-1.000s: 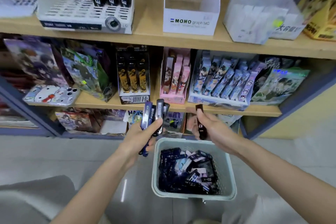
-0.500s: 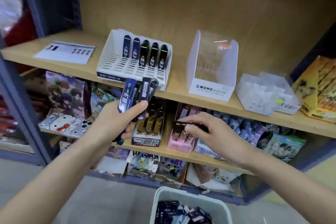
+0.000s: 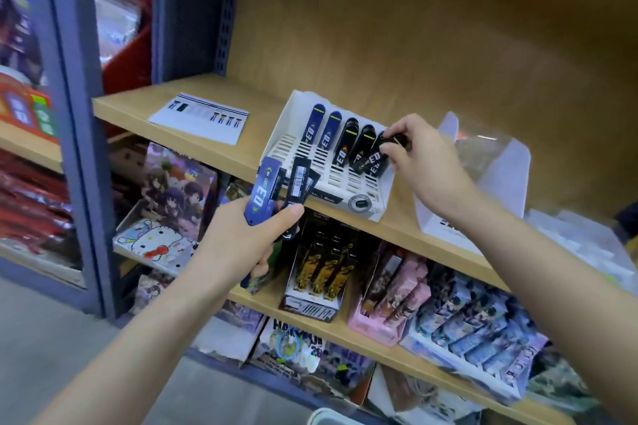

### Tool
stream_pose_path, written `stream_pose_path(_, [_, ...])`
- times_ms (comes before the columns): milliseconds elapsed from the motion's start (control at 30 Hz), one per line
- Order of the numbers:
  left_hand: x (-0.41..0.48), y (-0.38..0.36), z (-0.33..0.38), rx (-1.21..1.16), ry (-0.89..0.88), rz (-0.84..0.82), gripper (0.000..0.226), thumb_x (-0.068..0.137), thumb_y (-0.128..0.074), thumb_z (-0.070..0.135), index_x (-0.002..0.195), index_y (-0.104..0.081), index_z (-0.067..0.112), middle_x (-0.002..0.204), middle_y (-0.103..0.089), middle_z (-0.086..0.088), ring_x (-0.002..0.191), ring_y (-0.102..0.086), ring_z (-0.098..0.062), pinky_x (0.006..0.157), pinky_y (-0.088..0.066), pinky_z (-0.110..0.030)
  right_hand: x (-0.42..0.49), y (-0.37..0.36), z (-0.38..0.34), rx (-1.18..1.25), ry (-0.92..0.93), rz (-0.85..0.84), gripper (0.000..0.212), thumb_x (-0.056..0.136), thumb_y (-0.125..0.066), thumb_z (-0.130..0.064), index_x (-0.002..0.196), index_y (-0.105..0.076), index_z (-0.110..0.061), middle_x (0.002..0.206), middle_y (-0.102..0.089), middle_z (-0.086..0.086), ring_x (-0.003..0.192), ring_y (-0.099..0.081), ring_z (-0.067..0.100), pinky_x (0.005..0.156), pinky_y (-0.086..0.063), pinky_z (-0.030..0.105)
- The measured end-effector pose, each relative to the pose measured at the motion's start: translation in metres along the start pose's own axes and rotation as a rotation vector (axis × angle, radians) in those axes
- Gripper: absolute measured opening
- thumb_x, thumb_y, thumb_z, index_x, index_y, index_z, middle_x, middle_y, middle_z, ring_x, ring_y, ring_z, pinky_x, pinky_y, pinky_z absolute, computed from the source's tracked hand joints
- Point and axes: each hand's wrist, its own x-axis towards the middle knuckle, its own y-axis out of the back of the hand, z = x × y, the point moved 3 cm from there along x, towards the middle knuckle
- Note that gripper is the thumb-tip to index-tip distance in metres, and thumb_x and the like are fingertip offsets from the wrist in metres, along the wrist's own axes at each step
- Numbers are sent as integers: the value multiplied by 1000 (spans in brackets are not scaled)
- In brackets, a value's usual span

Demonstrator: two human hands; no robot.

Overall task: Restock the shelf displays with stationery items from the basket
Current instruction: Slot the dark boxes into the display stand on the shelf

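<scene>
A white slotted display rack (image 3: 300,148) stands on the upper wooden shelf and holds several upright lead cases, two blue and the rest black. My right hand (image 3: 424,162) pinches a black lead case (image 3: 376,157) by its top at the rack's rightmost column. My left hand (image 3: 241,238) is in front of the shelf edge and grips a fanned bunch of lead cases (image 3: 276,190), one blue marked 0.3 and the others black. Only the pale rim of the basket (image 3: 331,417) shows at the bottom edge.
A printed card (image 3: 200,117) lies on the shelf left of the rack; a clear empty display stand (image 3: 490,162) is right of it. The lower shelves carry packed goods, among them a black and gold box (image 3: 321,272) and a pink box (image 3: 390,293). A grey upright post (image 3: 76,114) stands at left.
The view rose from the basket to the upper shelf. My right hand carried the black lead case up to the rack's right column. My left hand lifted its bunch to shelf height.
</scene>
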Motion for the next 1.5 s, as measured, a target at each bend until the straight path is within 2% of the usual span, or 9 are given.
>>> stream_pose_path(133, [4, 6, -5, -7, 8, 11, 31, 84, -69, 27, 71, -43, 16, 51, -28, -1, 40, -25, -12, 37, -26, -22, 13, -4, 2, -99, 35, -41, 6, 90, -61, -12, 92, -60, -18, 73, -61, 3, 68, -56, 17, 67, -45, 26])
stream_pose_path(300, [7, 7, -8, -10, 9, 22, 32, 84, -69, 28, 74, -43, 11, 48, -29, 1, 40, -26, -13, 36, -28, -21, 20, -3, -1, -134, 87, -126, 7, 88, -63, -7, 91, -65, -13, 63, -58, -6, 55, -55, -5, 59, -41, 6])
stream_pose_path(433, [7, 6, -9, -19, 15, 14, 28, 84, -68, 29, 84, -52, 7, 50, -30, -1, 39, -27, -11, 36, -28, -19, 25, -10, -5, -137, 135, -115, 20, 94, -51, -2, 107, -66, -4, 93, -55, 9, 73, -60, 22, 75, -48, 21])
stream_pose_path(533, [8, 7, -11, -18, 17, 19, 29, 83, -69, 29, 83, -49, 7, 57, -29, -7, 41, -25, -13, 37, -27, -21, 26, -13, -2, -98, 115, -81, 27, 95, -49, 0, 119, -60, -5, 91, -51, 3, 70, -58, 17, 75, -48, 18])
stream_pose_path(700, [12, 8, -16, -26, 37, 14, 29, 82, -71, 30, 81, -52, 8, 77, -49, -12, 45, -28, -14, 37, -28, -22, 27, -12, 5, -59, 106, -65, 11, 88, -63, -3, 94, -57, -10, 80, -58, 0, 69, -60, 8, 71, -50, 21])
stream_pose_path(1000, [9, 1, -17, 12, 95, -21, 33, 84, -70, 24, 69, -42, 13, 44, -30, 5, 38, -25, -11, 35, -26, -19, -16, -20, -21, 63, 160, 125, 5, 94, -55, -17, 91, -59, -18, 86, -47, -10, 70, -46, -5, 69, -36, 8])
stream_pose_path(1167, [7, -7, -18, 50, 104, -62, 40, 81, -73, 21, 67, -36, 15, 45, -28, 2, 36, -25, -10, 34, -25, -20, -52, -47, -44, 128, 64, -197, 13, 91, -59, -34, 99, -61, -25, 94, -58, -13, 68, -50, -14, 64, -37, 3])
stream_pose_path(1367, [5, -9, -17, 32, 105, -94, 23, 86, -67, 25, 86, -57, 5, 52, -53, 2, 41, -28, -10, 36, -26, -20, -48, -46, -34, 459, -224, -287, 8, 89, -63, -12, 84, -60, -17, 75, -62, 2, 57, -63, 4, 60, -56, 18])
stream_pose_path(1500, [3, -8, -11, -21, 100, -65, 20, 91, -61, 25, 78, -54, 11, 44, -55, 6, 36, -29, -7, 35, -27, -17, -52, -39, -28, 574, -324, -280, 6, 96, -53, -14, 99, -54, -9, 79, -64, 7, 62, -68, 13, 59, -57, 21])
